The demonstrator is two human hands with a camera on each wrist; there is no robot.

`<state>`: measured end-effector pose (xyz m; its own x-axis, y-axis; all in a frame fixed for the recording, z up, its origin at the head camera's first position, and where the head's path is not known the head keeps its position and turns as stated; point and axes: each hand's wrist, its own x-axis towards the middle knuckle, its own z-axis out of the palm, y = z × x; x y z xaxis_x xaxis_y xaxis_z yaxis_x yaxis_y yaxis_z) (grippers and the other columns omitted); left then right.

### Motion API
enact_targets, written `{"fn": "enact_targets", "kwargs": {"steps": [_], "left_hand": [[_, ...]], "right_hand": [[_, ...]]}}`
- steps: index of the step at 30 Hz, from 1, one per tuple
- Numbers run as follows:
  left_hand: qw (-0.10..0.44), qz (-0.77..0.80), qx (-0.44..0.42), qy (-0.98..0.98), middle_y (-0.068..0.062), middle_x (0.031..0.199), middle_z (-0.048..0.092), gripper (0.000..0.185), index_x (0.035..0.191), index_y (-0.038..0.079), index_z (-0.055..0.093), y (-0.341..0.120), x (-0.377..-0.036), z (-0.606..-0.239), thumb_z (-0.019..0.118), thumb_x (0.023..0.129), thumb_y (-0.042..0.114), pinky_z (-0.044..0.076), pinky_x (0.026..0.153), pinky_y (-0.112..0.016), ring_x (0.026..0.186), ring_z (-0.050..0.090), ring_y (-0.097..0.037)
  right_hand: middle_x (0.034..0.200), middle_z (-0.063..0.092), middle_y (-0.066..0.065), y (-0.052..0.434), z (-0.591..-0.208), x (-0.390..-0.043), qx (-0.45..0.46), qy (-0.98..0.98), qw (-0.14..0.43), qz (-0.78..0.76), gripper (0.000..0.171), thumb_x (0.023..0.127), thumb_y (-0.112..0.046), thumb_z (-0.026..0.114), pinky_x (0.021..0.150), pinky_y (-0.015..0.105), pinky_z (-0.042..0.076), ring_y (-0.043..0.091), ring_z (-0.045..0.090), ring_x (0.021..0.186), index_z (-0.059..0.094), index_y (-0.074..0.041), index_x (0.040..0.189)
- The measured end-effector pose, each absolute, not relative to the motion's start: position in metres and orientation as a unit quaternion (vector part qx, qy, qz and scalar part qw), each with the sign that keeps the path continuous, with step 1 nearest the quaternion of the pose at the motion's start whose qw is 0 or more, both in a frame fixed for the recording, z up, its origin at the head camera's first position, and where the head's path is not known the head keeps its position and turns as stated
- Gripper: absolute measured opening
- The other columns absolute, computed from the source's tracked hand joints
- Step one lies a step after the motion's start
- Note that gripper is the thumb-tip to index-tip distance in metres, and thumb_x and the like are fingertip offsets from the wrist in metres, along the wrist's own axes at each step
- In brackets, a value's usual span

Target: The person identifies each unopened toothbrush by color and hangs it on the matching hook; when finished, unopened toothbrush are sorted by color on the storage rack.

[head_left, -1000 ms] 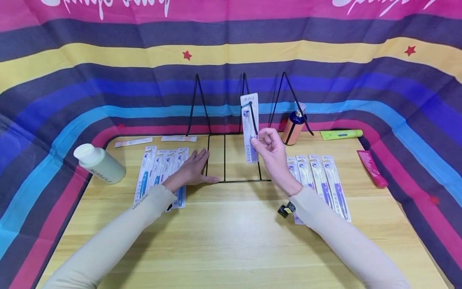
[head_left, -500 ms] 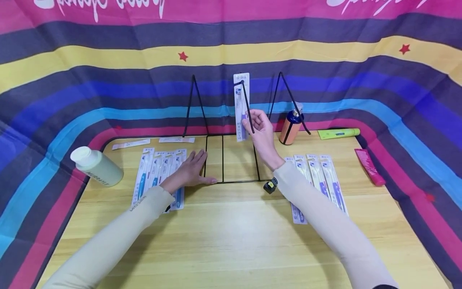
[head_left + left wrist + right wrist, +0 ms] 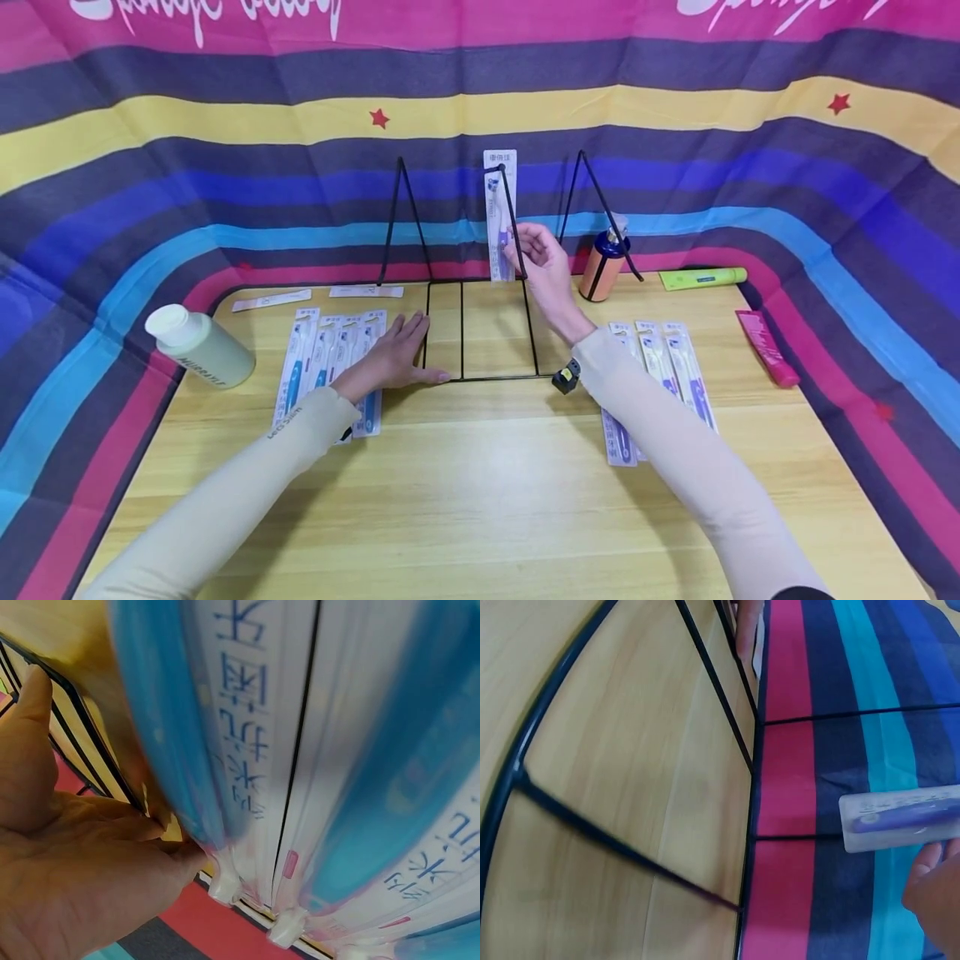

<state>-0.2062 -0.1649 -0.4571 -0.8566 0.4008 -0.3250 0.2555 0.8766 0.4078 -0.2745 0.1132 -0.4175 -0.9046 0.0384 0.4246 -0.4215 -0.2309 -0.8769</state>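
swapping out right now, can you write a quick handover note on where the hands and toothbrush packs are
Right hand: pinches the purple toothbrush pack, which hangs on the middle hook of the black wire rack.
Left hand: flat on the table, at the rack's left base, partly over the blue packs.
Done: one pack is on the rack; side hooks are bare.
Left: blue packs lie at the left, purple packs at the right, all flat on the table.

Bare tabletop (image 3: pixel 480 492) in front open; wire rack (image 3: pixel 480 333), toothbrush packs (image 3: pixel 330 358) and bottles (image 3: pixel 603 267) crowd rear.
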Motion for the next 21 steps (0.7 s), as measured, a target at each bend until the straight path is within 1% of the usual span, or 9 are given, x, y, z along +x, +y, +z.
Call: {"fn": "enact_targets", "kwargs": {"steps": [4,7,10,13,16,19,21], "left_hand": [[0.203,0.177,0.175,0.947,-0.019,0.181,0.000,0.119,0.174,0.001,0.009,-0.165,-0.206,-0.456,0.074,0.098,0.065,0.008,0.129,-0.067,0.164,-0.006,-0.047],[0.204,0.178,0.175,0.947,-0.018,0.181,0.000,0.119,0.174,0.001,0.008,-0.165,-0.206,-0.457,0.074,0.098,0.065,0.008,0.129,-0.067,0.164,-0.006,-0.046],[0.204,0.177,0.174,0.947,-0.017,0.182,0.000,0.119,0.174,0.002,0.008,-0.165,-0.206,-0.459,0.073,0.098,0.066,0.008,0.129,-0.067,0.165,-0.007,-0.046],[0.205,0.174,0.175,0.947,-0.017,0.182,-0.001,0.120,0.174,0.002,0.008,-0.166,-0.206,-0.461,0.073,0.098,0.067,0.009,0.129,-0.067,0.165,-0.006,-0.046],[0.203,0.170,0.177,0.948,-0.018,0.182,0.000,0.120,0.174,0.002,0.008,-0.166,-0.206,-0.461,0.072,0.098,0.067,0.009,0.129,-0.067,0.164,-0.006,-0.046],[0.199,0.170,0.176,0.949,-0.018,0.182,0.001,0.119,0.174,0.002,0.009,-0.166,-0.205,-0.459,0.073,0.098,0.067,0.010,0.129,-0.066,0.164,-0.005,-0.046],[0.197,0.172,0.175,0.949,-0.018,0.182,0.001,0.119,0.174,0.001,0.010,-0.165,-0.205,-0.458,0.074,0.097,0.066,0.010,0.129,-0.066,0.164,-0.005,-0.046]], "right_hand": [[0.126,0.071,0.016,0.126,-0.416,-0.271,0.168,-0.601,0.152,0.767,0.028,0.102,0.012,0.067,0.107,0.034,0.053,0.027,0.067,0.119,0.066,0.007,0.130],[0.131,0.070,0.020,0.140,-0.413,-0.262,0.172,-0.589,0.144,0.777,0.029,0.103,0.012,0.065,0.106,0.034,0.054,0.030,0.067,0.121,0.065,0.008,0.132],[0.131,0.070,0.022,0.156,-0.411,-0.251,0.177,-0.575,0.144,0.785,0.029,0.103,0.011,0.063,0.103,0.035,0.056,0.029,0.068,0.119,0.065,0.006,0.132],[0.128,0.072,0.021,0.179,-0.414,-0.238,0.175,-0.568,0.143,0.792,0.027,0.104,0.011,0.063,0.098,0.033,0.058,0.028,0.070,0.115,0.066,0.005,0.130],[0.124,0.074,0.017,0.205,-0.417,-0.223,0.161,-0.567,0.139,0.796,0.025,0.105,0.011,0.063,0.091,0.030,0.060,0.027,0.072,0.110,0.066,0.007,0.129],[0.123,0.075,0.014,0.235,-0.422,-0.206,0.139,-0.577,0.128,0.794,0.026,0.106,0.009,0.063,0.089,0.027,0.060,0.025,0.072,0.110,0.066,0.008,0.132],[0.126,0.075,0.012,0.258,-0.425,-0.192,0.125,-0.598,0.122,0.782,0.028,0.107,0.006,0.063,0.092,0.026,0.060,0.023,0.072,0.112,0.065,0.008,0.135]]}}
